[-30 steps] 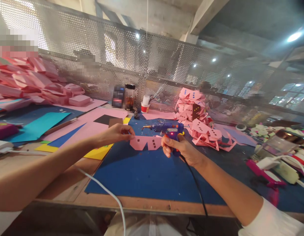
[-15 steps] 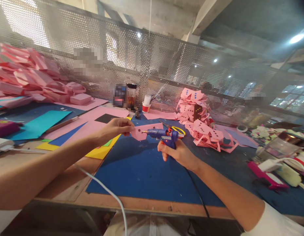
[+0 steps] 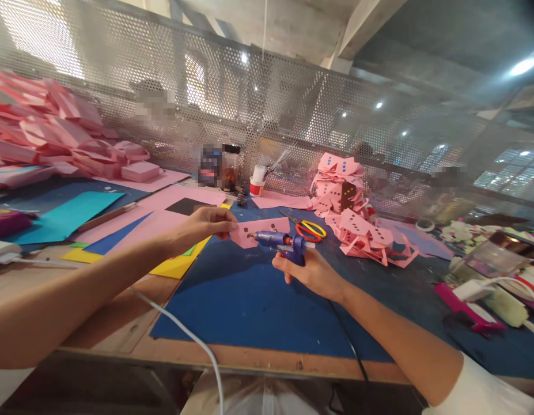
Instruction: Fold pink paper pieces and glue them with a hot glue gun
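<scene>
My left hand point(image 3: 212, 223) pinches the left end of a small pink paper piece point(image 3: 241, 237) that carries dark square spots. The piece is held up above a blue mat point(image 3: 232, 305). In my right hand point(image 3: 312, 271) is a blue glue gun point(image 3: 281, 242), fingers wrapped round its handle. Its nozzle points left and lies over the pink paper, hiding part of it; whether the tip touches cannot be told. Behind the glue gun, scissors point(image 3: 312, 230) with red and yellow handles lie on the mat.
Spotted pink paper pieces point(image 3: 342, 190) are heaped at the back right, folded pink paper point(image 3: 55, 127) at the left. Coloured sheets point(image 3: 72, 216) lie left of the mat. A lidded jar point(image 3: 230, 170) and a cup point(image 3: 257, 187) stand near the mesh screen point(image 3: 284, 115). A white cable point(image 3: 193, 340) crosses the front edge.
My right hand has tilted the glue gun and shifted slightly left, so its nozzle covers more of the paper's middle. More of the scissors' handles shows. My left hand keeps its pinch.
</scene>
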`<move>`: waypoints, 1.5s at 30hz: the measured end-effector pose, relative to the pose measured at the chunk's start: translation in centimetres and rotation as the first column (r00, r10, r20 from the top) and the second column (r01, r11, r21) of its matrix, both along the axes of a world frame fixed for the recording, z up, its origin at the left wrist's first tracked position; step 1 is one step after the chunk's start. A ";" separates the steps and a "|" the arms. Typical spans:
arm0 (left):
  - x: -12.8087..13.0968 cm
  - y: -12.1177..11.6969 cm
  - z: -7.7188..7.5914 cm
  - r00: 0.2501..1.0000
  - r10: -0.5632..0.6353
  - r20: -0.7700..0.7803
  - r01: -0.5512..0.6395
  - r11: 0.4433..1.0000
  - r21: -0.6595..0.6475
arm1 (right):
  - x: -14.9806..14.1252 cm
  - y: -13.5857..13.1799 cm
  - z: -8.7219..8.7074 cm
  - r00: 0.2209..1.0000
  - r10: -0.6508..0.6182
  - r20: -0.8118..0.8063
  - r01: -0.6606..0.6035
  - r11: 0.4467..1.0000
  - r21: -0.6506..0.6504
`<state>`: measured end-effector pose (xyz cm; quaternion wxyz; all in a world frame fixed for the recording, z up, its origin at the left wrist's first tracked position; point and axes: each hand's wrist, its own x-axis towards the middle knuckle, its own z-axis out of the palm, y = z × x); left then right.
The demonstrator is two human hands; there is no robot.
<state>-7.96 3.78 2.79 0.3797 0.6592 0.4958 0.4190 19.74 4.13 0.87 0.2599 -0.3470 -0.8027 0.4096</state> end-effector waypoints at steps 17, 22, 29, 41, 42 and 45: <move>-0.3 0.0 -0.3 0.998 -0.068 0.014 0.068 0.998 -0.011 | -0.2 -0.6 0.6 0.998 -0.013 0.054 0.012 1.000 0.009; 0.0 -0.1 -0.1 0.999 -0.039 0.025 0.040 0.999 -0.023 | -0.1 -0.6 0.7 0.999 -0.020 0.049 0.019 0.999 0.032; -0.1 0.0 -0.2 0.998 -0.039 0.039 0.039 0.999 -0.010 | 0.0 -0.6 0.5 0.998 -0.004 0.066 0.003 1.000 0.015; -0.5 0.1 -0.3 0.998 -0.053 0.036 0.053 0.999 -0.005 | -0.1 -0.6 0.5 0.997 0.000 0.077 0.001 1.000 -0.008; -0.5 0.1 -0.3 0.998 -0.054 0.037 0.054 0.999 -0.004 | -0.1 -0.6 0.5 0.997 0.001 0.077 -0.001 1.000 -0.005; -0.5 0.1 -0.4 0.997 -0.068 0.040 0.067 0.998 0.006 | 0.0 -0.7 0.5 0.997 -0.002 0.073 0.002 1.000 -0.001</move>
